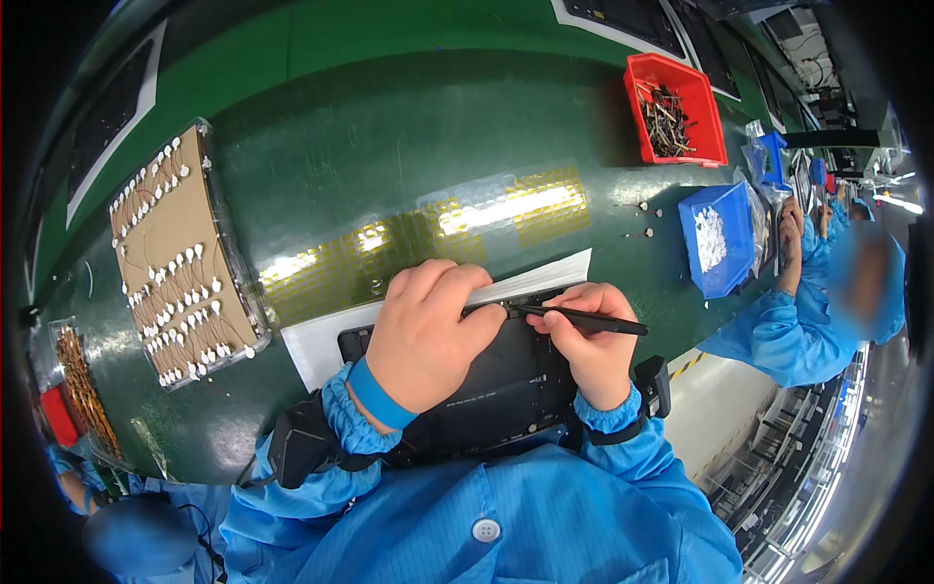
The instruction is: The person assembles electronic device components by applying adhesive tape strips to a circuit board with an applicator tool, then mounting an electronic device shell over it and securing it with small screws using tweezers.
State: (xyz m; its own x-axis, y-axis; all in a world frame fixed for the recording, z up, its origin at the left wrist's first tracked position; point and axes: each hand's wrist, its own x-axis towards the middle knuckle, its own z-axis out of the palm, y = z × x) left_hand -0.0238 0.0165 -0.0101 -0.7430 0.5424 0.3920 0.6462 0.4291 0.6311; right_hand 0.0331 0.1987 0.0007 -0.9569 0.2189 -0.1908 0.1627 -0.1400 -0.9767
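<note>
A green worktable [321, 165] is spread out beyond the fingers [449, 287] and to either side of them. A co-worker [778, 336] in blue is seen at the far right, well apart from the fingers. Directly beneath the fingers and toward the body, a flat black electronic-device panel [501, 380] is partly covered by the left hand [423, 336]. Well to the left of the fingers, a clear-edged tray [180, 226] is lined with rows of white-tipped wired parts [180, 277]. Just beyond the fingers, sheets of small yellow film squares [553, 209] are laid out, streaked by glare. White paper [313, 352] is seen along the panel's far edge, on both sides of the left hand. Beyond the fingers and to the right, a red bin [707, 122] is filled with thin dark and pale pieces [664, 122]; nearer, to the right, a blue bin [725, 279] is stocked with small white pieces [710, 238].

The left fingers are curled, thumb and forefinger brought close at the panel's far edge; whether anything is pinched there cannot be told. By the right hand [595, 350], a slim black hand tool [608, 323] is gripped between thumb and closed fingers, its tip pointed toward the left thumb. Loose white-headed wired parts [649, 233] are scattered beyond the right fingers, short of the blue bin.
</note>
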